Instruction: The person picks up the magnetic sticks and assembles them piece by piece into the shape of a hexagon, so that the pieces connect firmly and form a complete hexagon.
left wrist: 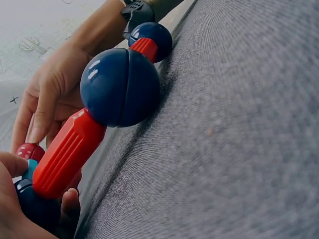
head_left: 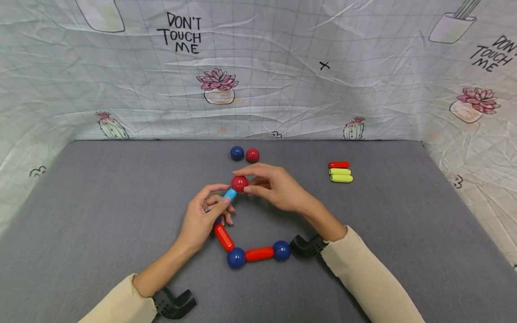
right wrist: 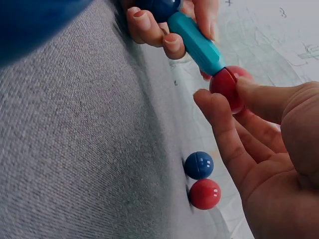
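My left hand (head_left: pixel 199 217) grips a light blue rod (right wrist: pixel 197 42), thumb along its upper side. One end of the rod joins a dark blue ball (left wrist: pixel 37 204), partly hidden by the left fingers. At the rod's other end, my right hand (head_left: pixel 278 186) pinches a red ball (head_left: pixel 239 184) between thumb and fingers; ball and rod meet in the right wrist view. From the dark blue ball the chain runs on through a red rod (head_left: pixel 224 237), a blue ball (head_left: pixel 236 258), another red rod (head_left: pixel 259 254) and an end blue ball (head_left: pixel 281 250).
On the grey table (head_left: pixel 121 193), a loose blue ball (head_left: pixel 237 153) and a loose red ball (head_left: pixel 252 155) lie beyond the hands. To the right, a red rod (head_left: pixel 339 164) lies beside two yellow-green rods (head_left: pixel 341 178). A printed cloth (head_left: pixel 274 80) hangs behind the table.
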The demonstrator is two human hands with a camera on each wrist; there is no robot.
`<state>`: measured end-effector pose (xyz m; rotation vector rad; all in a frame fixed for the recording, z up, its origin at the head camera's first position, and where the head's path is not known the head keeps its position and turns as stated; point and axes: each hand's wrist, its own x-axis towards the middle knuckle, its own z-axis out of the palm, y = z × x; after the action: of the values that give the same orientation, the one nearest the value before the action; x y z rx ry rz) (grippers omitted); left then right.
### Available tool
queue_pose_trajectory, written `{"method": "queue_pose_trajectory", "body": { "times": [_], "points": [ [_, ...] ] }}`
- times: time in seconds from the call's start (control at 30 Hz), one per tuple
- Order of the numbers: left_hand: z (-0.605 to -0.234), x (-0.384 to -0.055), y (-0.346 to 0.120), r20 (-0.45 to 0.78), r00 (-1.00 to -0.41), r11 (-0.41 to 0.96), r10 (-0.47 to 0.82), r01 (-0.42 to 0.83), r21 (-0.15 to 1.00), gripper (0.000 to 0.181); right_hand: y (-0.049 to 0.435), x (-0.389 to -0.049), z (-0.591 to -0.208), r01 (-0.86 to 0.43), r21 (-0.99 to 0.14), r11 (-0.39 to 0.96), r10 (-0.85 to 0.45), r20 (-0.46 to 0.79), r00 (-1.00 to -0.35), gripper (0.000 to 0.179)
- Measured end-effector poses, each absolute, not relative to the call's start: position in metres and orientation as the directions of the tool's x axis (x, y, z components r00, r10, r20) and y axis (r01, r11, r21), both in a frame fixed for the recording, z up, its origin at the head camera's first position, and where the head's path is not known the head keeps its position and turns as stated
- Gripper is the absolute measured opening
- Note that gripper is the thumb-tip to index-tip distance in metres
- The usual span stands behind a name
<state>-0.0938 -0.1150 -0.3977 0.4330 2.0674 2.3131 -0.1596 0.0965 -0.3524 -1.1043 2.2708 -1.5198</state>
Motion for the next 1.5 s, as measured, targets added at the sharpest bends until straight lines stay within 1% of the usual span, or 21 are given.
{"method": "queue_pose_trajectory", "body": {
  "times": [0.23,0.5,0.63,0.87,1.0,1.23,1.37,1.5],
  "points": [
    [-0.398,-0.093,-0.116,0.195,-0.964,-0.150,0.181,0.169,0.974,0.030,0.091,-0.157,-0.351,-0.501,-0.843,0.195,-0.638,0.278,-0.718,0.030],
    [-0.398,-0.094,-0.115,0.206,-0.961,-0.146,0.184,0.180,0.973,0.030,0.091,-0.158,-0.354,-0.502,-0.848,0.168,-0.631,0.298,-0.716,0.030],
    [-0.398,-0.093,-0.116,0.213,-0.959,-0.151,0.188,0.186,0.971,0.034,0.090,-0.157,-0.354,-0.493,-0.854,0.166,-0.634,0.290,-0.717,0.031],
    [-0.398,-0.093,-0.116,0.230,-0.956,-0.163,0.184,0.201,0.966,0.039,0.099,-0.159,-0.347,-0.496,-0.828,0.263,-0.622,0.247,-0.743,0.036],
    [-0.397,-0.094,-0.116,0.238,-0.956,-0.155,0.170,0.213,0.965,0.040,0.121,-0.162,-0.339,-0.501,-0.792,0.349,-0.576,0.240,-0.781,0.036],
    [-0.399,-0.095,-0.113,0.250,-0.958,-0.195,0.144,0.220,0.956,0.047,0.183,-0.162,-0.340,-0.439,-0.755,0.487,-0.453,0.211,-0.866,0.033],
    [-0.399,-0.096,-0.114,0.245,-0.957,-0.204,0.156,0.211,0.956,0.051,0.219,-0.158,-0.346,-0.418,-0.702,0.576,-0.386,0.216,-0.897,0.029],
    [-0.398,-0.099,-0.119,0.238,-0.953,-0.201,0.187,0.200,0.959,0.051,0.250,-0.153,-0.355,-0.407,-0.644,0.648,-0.319,0.256,-0.912,0.028]
  ]
}}
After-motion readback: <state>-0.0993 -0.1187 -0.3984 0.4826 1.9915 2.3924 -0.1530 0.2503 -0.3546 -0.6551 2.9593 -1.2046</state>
